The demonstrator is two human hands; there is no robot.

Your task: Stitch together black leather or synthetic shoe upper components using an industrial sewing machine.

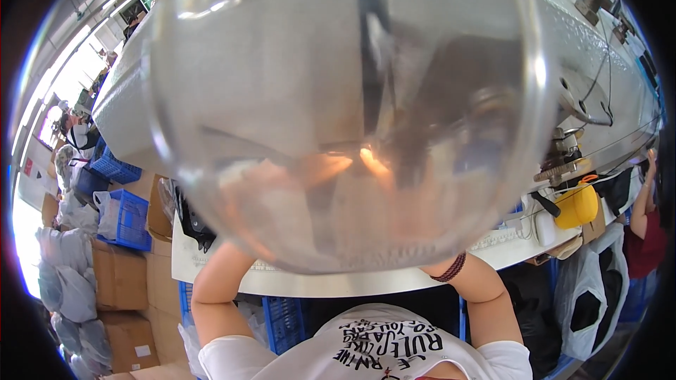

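Observation:
A large rounded, shiny part [338, 98] fills the middle of the view, very close and blurred. It appears to belong to the pale sewing machine [598, 49] behind it. My left forearm [222, 274] and my right forearm [486, 288] reach over the white table [324, 283] and pass behind this part. A dark braided bracelet [452, 267] circles my right wrist. Both hands are hidden by the shiny part, where only smeared skin-coloured shapes show. Whether they hold anything cannot be made out.
A yellow container [577, 205] stands at the table's right end. Beyond it is another person's arm [642, 200]. Blue crates [127, 218], cardboard boxes [120, 274] and stuffed plastic bags [67, 260] stand at the left. A white bag [588, 295] hangs lower right.

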